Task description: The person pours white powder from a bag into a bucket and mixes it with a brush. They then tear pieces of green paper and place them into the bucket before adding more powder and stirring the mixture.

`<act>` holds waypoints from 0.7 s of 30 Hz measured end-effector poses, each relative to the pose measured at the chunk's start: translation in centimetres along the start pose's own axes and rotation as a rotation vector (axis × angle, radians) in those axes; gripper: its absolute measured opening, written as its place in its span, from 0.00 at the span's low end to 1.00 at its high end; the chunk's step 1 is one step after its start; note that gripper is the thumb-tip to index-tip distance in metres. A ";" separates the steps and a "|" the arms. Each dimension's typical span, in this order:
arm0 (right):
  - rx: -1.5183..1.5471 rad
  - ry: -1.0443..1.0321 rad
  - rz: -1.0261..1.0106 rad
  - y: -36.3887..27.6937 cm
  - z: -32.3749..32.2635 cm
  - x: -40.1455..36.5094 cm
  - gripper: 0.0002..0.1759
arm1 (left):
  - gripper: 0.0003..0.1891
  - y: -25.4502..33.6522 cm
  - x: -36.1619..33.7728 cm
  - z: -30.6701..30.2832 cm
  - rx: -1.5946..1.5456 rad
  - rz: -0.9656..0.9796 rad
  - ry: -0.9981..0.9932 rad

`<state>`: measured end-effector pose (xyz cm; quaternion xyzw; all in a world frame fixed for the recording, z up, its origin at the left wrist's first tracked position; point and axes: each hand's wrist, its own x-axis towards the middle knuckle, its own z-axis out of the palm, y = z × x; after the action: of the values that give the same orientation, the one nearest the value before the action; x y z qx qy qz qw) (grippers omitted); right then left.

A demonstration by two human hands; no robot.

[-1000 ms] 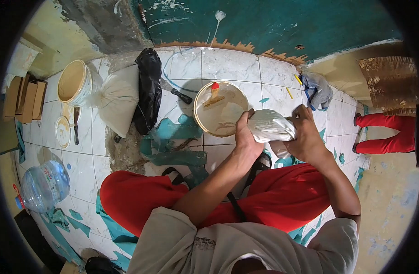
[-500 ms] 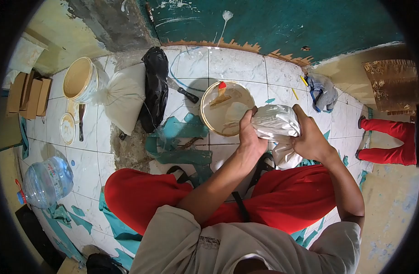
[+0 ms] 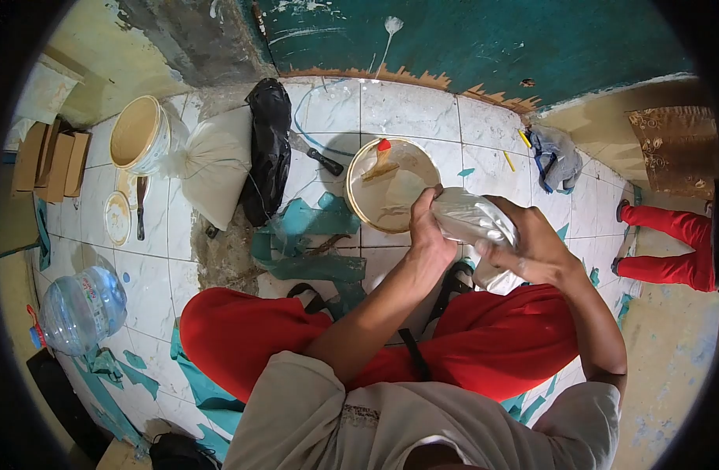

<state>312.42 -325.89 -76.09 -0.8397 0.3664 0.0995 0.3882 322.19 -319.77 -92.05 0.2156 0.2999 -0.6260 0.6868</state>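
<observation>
A whitish plastic bag [image 3: 470,213] with pale contents is held up between my hands, over the right rim of an open bucket. My left hand [image 3: 433,231] grips its left end, with the thumb on top. My right hand [image 3: 535,244] is wrapped around the right end, and its fingers partly cover the plastic. The bag's loose lower part hangs below that hand. The bucket [image 3: 351,205] has whitish residue inside, and a red-tipped tool [image 3: 381,166] with a tan, smeared end leans in it.
Left of the bucket lie a black-handled tool [image 3: 325,162], a black bag [image 3: 267,149] and a tied white sack [image 3: 217,160]. A second bucket [image 3: 136,133] and a water bottle [image 3: 84,309] stand farther left. Teal scraps [image 3: 312,266] litter the tiles. Another person's red-trousered legs [image 3: 676,247] are at right.
My right hand has shifted its grip, turning and sliding lower on the bag. The bag has changed shape slightly. My left hand has stayed nearly in place.
</observation>
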 end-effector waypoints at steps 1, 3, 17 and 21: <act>-0.069 0.066 -0.052 -0.4 0.4 -0.1 0.36 | 0.12 0.0 0.5 -0.4 -0.031 -0.036 -0.030; -0.135 0.043 0.002 -0.2 0.6 -0.2 0.32 | 0.11 0.2 0.2 -0.1 -0.062 -0.069 -0.057; -0.244 0.073 0.042 1.7 1.5 -0.1 0.13 | 0.11 -1.2 0.5 -0.2 -0.014 -0.008 0.109; -0.242 0.059 0.049 0.9 1.4 0.1 0.14 | 0.10 -1.4 0.8 -0.5 0.008 -0.023 0.096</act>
<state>312.01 -325.32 -77.59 -0.8739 0.3832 0.1277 0.2704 320.80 -320.17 -92.84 0.2448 0.3324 -0.6241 0.6634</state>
